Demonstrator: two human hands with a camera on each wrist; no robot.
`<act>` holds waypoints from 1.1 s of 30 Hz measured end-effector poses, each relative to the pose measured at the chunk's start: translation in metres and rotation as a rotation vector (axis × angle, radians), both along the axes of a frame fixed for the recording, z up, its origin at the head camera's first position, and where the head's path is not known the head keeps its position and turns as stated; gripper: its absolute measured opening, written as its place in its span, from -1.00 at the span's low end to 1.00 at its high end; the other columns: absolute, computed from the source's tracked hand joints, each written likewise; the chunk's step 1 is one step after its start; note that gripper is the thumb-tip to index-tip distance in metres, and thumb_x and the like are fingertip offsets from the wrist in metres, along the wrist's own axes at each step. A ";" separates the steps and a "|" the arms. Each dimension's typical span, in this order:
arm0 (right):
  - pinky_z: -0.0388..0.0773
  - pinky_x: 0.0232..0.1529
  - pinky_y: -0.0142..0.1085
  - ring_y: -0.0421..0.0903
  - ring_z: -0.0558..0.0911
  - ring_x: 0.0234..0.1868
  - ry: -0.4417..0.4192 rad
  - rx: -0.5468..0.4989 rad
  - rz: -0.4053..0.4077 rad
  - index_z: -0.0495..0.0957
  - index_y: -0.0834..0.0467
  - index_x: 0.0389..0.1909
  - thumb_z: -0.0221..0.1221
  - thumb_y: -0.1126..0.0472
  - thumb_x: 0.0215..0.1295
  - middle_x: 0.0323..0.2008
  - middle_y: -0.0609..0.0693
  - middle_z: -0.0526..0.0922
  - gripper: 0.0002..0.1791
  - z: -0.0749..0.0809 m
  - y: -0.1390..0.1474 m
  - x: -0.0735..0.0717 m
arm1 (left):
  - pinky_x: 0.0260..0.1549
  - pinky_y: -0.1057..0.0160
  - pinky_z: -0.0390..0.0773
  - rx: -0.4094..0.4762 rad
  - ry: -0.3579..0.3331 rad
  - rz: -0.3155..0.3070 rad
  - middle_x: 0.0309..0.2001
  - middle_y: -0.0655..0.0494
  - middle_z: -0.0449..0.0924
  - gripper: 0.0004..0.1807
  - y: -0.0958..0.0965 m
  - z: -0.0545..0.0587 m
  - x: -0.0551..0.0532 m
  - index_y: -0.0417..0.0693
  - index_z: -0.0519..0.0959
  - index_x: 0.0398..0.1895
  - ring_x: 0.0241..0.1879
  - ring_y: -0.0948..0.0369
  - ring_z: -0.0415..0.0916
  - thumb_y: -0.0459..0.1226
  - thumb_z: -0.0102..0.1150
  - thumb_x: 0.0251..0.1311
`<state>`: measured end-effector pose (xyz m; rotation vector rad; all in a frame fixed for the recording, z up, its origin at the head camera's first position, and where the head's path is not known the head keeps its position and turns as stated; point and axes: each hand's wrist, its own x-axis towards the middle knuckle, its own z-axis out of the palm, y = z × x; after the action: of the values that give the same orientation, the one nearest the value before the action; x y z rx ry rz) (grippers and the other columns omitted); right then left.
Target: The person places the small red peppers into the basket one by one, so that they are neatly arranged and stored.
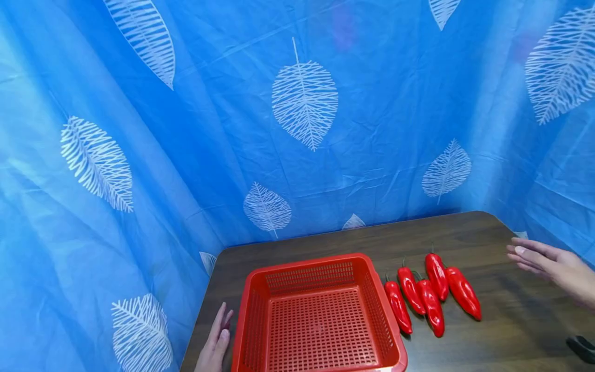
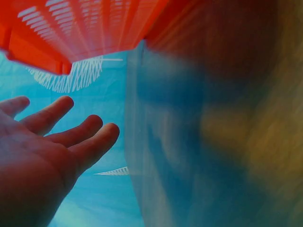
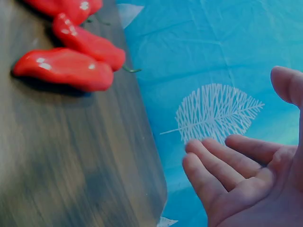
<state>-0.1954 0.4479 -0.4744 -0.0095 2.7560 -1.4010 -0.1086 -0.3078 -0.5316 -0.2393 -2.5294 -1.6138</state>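
Note:
A red plastic basket (image 1: 321, 330) with slotted walls stands on the table, nothing inside it. Just left of it is my left hand (image 1: 216, 338), fingers extended and holding nothing; the left wrist view shows the same hand (image 2: 52, 146) near the basket's wall (image 2: 94, 28), apart from it. To the basket's right lie several glossy red chili peppers (image 1: 429, 305) with green stems, loosely bunched. Over the table's right side my right hand (image 1: 553, 266) hovers with straight fingers, away from the peppers. In the right wrist view that hand (image 3: 241, 175) is likewise bare, with a chili pepper (image 3: 66, 68) across from it.
The dark wooden table (image 1: 502, 330) has rounded far corners. A blue curtain (image 1: 362, 144) with white leaf prints hangs behind it and along both sides. A black object (image 1: 581, 349), partly cut off, is at the lower right edge.

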 end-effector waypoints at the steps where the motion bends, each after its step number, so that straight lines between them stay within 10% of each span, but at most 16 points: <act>1: 0.69 -0.21 -0.55 -0.68 0.59 -0.10 -0.032 -0.093 0.024 0.17 0.45 0.62 -0.14 -0.02 0.84 0.15 0.10 0.81 -0.31 0.000 0.002 -0.002 | 0.20 0.60 0.40 0.056 0.014 -0.046 0.51 0.47 0.44 -0.34 0.001 -0.004 0.000 -0.13 -0.03 0.82 0.38 0.74 0.24 -0.34 -0.30 0.75; 4: 0.76 -0.07 -0.46 -0.48 0.76 -0.01 -0.132 -0.330 0.092 0.52 -0.02 0.36 -0.19 0.05 0.86 0.06 -0.46 0.74 -0.63 0.000 0.011 -0.008 | 0.22 0.56 0.45 0.210 -0.058 -0.188 0.38 0.90 0.24 -0.31 0.002 -0.011 0.001 0.07 -0.17 0.85 0.34 0.79 0.25 -0.28 -0.35 0.78; 8: 0.79 0.00 -0.38 -0.34 0.81 0.04 -0.258 -0.480 0.145 0.62 -0.36 0.04 -0.23 0.04 0.87 0.05 -0.37 0.81 -0.58 0.001 0.017 -0.013 | 0.25 0.41 0.57 0.330 -0.252 -0.308 0.37 0.90 0.20 -0.23 0.000 -0.013 0.004 0.02 -0.43 0.82 0.31 0.65 0.40 -0.11 -0.33 0.82; 13: 0.78 0.09 -0.31 -0.25 0.82 0.09 -0.384 -0.577 0.206 0.70 -0.30 0.03 -0.26 0.04 0.87 0.07 -0.23 0.85 -0.52 -0.002 0.018 -0.017 | 0.23 0.30 0.63 0.367 -0.323 -0.413 0.35 0.73 0.20 -0.24 -0.003 -0.015 0.004 0.62 -0.34 0.80 0.28 0.46 0.50 -0.11 -0.26 0.80; 17: 0.77 0.16 -0.28 -0.25 0.81 0.13 -0.465 -0.577 0.265 0.72 -0.08 0.21 -0.26 0.05 0.87 0.11 -0.20 0.84 -0.50 -0.008 0.020 -0.018 | 0.26 0.30 0.62 0.405 -0.298 -0.478 0.39 0.65 0.21 -0.23 -0.006 -0.024 0.002 0.74 -0.28 0.77 0.32 0.43 0.49 -0.17 -0.26 0.79; 23: 0.76 0.21 -0.17 -0.20 0.82 0.12 -0.493 -0.413 0.254 0.13 0.76 0.48 -0.15 0.03 0.85 0.20 0.05 0.80 -0.23 -0.016 0.017 -0.026 | 0.29 0.26 0.61 0.427 -0.274 -0.484 0.55 0.31 0.15 -0.24 -0.009 -0.036 -0.002 0.68 -0.31 0.79 0.37 0.42 0.45 -0.14 -0.29 0.79; 33: 0.78 0.18 -0.11 -0.07 0.83 0.11 -0.495 -0.303 0.196 0.08 0.84 0.43 0.01 0.00 0.79 0.21 0.28 0.76 -0.13 -0.034 0.000 -0.035 | 0.28 0.16 0.63 0.430 -0.446 -0.341 0.61 -0.35 -0.01 -0.06 0.004 -0.016 0.003 0.04 -0.64 0.73 0.34 0.32 0.49 -0.06 -0.19 0.76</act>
<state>-0.2306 0.4476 -0.5084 0.0474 2.0759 -1.5065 -0.1054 -0.3042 -0.5472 -0.3015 -2.4308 -2.5446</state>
